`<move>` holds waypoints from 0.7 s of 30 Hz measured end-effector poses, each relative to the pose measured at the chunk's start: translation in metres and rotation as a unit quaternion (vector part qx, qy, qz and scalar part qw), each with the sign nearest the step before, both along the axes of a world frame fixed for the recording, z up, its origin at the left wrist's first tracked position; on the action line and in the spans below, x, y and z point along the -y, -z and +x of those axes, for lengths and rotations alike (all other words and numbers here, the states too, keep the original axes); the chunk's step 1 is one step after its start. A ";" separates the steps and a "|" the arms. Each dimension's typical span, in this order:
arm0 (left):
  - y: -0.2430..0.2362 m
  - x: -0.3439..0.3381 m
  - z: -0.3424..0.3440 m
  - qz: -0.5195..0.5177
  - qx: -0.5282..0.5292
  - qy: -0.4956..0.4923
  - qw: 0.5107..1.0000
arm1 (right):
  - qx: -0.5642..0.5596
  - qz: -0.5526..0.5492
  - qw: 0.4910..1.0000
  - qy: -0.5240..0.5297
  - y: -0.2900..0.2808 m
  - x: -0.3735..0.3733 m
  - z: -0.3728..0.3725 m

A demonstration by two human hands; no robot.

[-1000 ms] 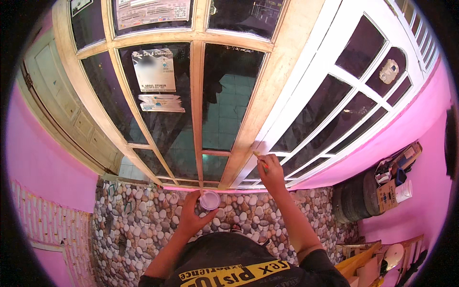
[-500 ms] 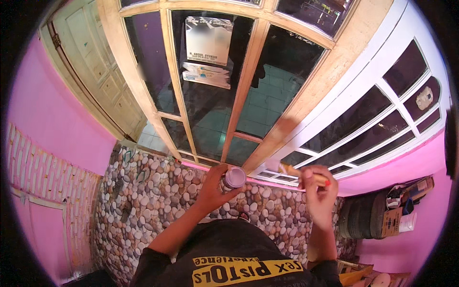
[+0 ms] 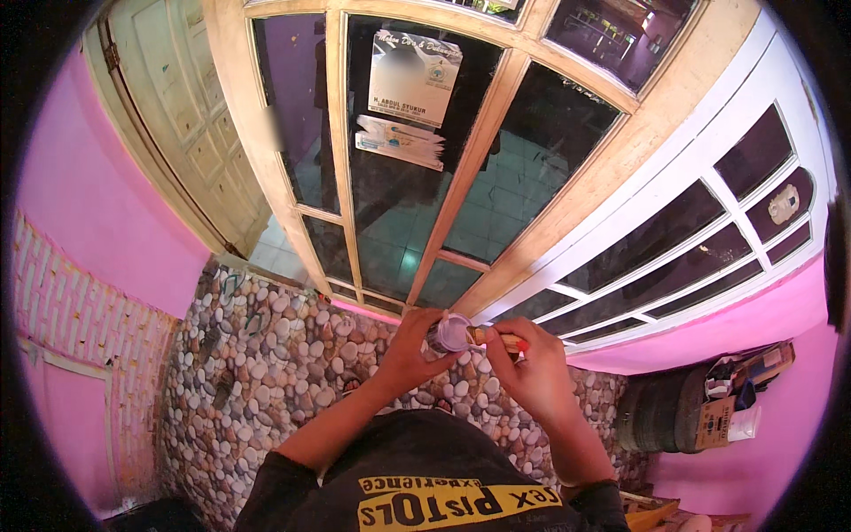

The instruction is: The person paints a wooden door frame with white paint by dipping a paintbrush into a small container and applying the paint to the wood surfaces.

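Observation:
My left hand (image 3: 409, 351) is wrapped round a small can of pale lilac paint (image 3: 453, 332), held upright in front of my body. In my right hand (image 3: 534, 371) is a paintbrush (image 3: 508, 340) with a wooden handle and a red end. Its bristle end is at the right rim of the can; the bristles themselves are mostly hidden there. Beyond my hands stands a window frame (image 3: 483, 133) of bare-looking tan wood with dark panes. To its right is a window frame painted white (image 3: 567, 282).
Pebble-patterned flooring (image 3: 292, 390) lies below me. At the right, a stack of tyres (image 3: 658, 415) stands beside a cardboard box (image 3: 712, 424) and a white bucket (image 3: 743, 424). A panelled door (image 3: 182, 115) is at the left. Papers (image 3: 412, 84) are stuck on one pane.
My right hand has brought the brush leftward and slightly down, from beside the white frame to the can. My left hand has moved slightly right with the can. The view has shifted a little.

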State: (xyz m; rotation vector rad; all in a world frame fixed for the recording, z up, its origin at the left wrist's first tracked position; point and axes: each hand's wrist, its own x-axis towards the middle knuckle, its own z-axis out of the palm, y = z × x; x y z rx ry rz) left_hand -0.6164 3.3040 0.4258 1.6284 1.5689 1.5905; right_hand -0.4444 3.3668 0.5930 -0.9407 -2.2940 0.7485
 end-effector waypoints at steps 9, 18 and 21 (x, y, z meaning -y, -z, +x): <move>-0.005 -0.001 -0.006 -0.005 -0.007 0.000 1.000 | 0.053 0.003 0.999 0.004 0.012 -0.009 -0.014; 0.002 -0.006 -0.009 -0.001 -0.021 -0.001 1.000 | 0.005 -0.039 0.998 0.042 0.012 -0.012 -0.009; 0.004 -0.007 -0.007 0.000 -0.024 -0.004 1.000 | -0.033 -0.043 0.997 0.051 0.013 -0.016 -0.003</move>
